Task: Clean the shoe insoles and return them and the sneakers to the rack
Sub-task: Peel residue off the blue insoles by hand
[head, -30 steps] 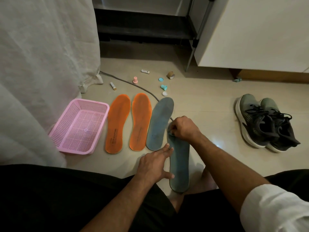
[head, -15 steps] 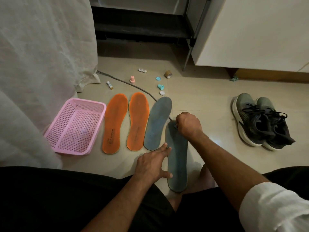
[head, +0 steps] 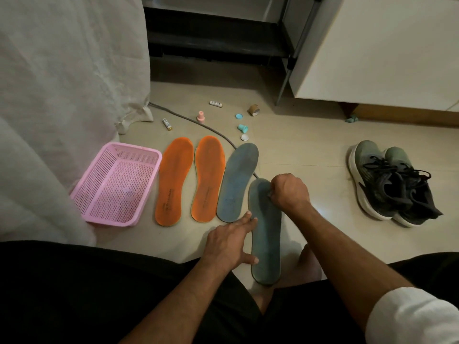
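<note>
On the pale tiled floor point(head: 310, 150) we sit low, dark trousers across the bottom of the view; our left hand point(head: 229, 243) lies with straight fingers pressing the left edge of the nearest blue insole point(head: 267, 234), thumb spread toward its heel, while our right hand point(head: 289, 192) is curled into a fist at the toe end of that insole, pinching something too small for us to make out; the second blue insole point(head: 236, 182) lies just beside it to the left, then two orange insoles point(head: 191, 180) side by side, then a pink mesh basket point(head: 116, 184) against a hanging white cloth point(head: 62, 83); a grey cable point(head: 193, 120) runs from under the cloth across the floor and passes beneath the blue insoles; small caps, little tubes and a roll of tape point(head: 254, 110) are scattered farther out; the grey sneakers point(head: 390, 180) stand together well apart on the right, below a white cabinet point(head: 385, 45); dark low shelves point(head: 211, 38) sit at the back of the dim room.
</note>
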